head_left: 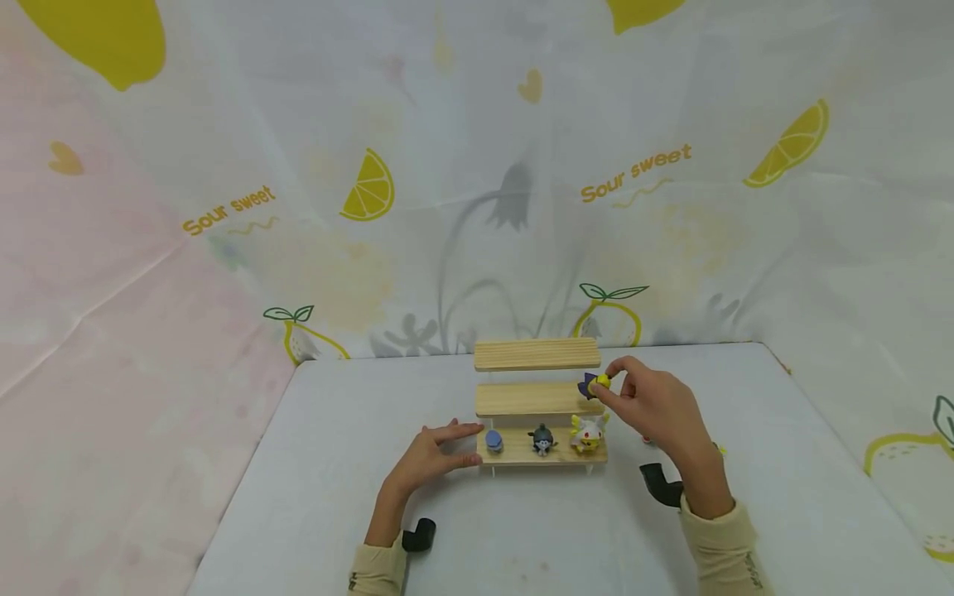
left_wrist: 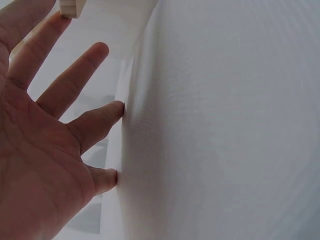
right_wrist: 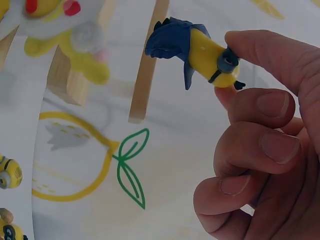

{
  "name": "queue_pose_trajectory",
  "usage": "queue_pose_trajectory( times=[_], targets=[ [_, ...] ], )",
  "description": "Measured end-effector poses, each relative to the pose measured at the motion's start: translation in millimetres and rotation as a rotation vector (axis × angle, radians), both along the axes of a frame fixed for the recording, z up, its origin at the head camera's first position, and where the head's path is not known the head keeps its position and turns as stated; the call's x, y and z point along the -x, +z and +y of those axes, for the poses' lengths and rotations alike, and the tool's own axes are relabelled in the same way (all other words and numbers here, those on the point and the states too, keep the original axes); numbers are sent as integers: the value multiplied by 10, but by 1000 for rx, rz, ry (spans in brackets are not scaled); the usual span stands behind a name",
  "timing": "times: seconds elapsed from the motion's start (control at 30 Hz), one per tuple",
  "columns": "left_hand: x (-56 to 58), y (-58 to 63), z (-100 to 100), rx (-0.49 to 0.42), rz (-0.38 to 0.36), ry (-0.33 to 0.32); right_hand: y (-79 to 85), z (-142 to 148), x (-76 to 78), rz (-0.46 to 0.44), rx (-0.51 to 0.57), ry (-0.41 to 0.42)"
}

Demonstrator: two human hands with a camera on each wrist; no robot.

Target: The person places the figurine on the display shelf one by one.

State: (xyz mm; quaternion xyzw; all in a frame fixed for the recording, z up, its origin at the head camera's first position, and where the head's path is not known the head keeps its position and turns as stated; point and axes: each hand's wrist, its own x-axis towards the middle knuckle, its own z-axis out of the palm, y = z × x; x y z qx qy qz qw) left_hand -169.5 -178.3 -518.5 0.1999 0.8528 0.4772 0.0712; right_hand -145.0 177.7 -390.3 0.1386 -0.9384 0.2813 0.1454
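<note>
Minion fig [right_wrist: 202, 50] pinched btwn R hand [head_left: 659, 406] thumb & finger, mid shelf [head_left: 525, 399] just L of those tips; prob. placing step, next move calls for steady set-down; L hand [head_left: 432, 455] fingers spread by bottom shelf [head_left: 514, 449]; R wrist view shows goggle [right_wrist: 228, 61], head view too small to tell

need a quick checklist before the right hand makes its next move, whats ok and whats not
1. Grip: the right hand pinches the yellow-and-blue figure in its fingertips: ok.
2. Held figure upright: it tilts, head end toward the fingers: not ok.
3. Held figure separate from the white-and-yellow figure: a gap shows in the right wrist view: ok.
4. Left hand at the left end of the bottom shelf: ok; how firmly it steadies it: cannot tell.
5. Blue figure and grey figure both on the bottom shelf: ok.
</note>
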Motion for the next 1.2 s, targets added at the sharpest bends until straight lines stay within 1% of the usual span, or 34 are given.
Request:
queue_pose_trajectory(
  times=[0.13,0.27,0.43,0.67,0.8,0.97,1.03,1.2],
  targets=[
    [7,2,1,-5,1,0,0,-132,70,23,-11,41],
    [12,5,-3,-22,-10,-4,2,-264,131,22,-9,81],
    [13,10,-10,-29,-12,-5,9,-403,189,23,-15,102],
    [9,32,-12,-8,-24,-1,16,-602,261,-8,-25,133],
    [11,37,-15,-11,-21,-4,22,-717,299,0,-47,144],
    [21,31,-22,-13,-17,-14,23,-858,339,18,-65,181],
    [22,33,-25,-17,-21,-18,19,-911,351,6,-72,195],
    [30,18,-33,-10,-32,-11,6,-1019,372,-46,-93,199]
  ],
)
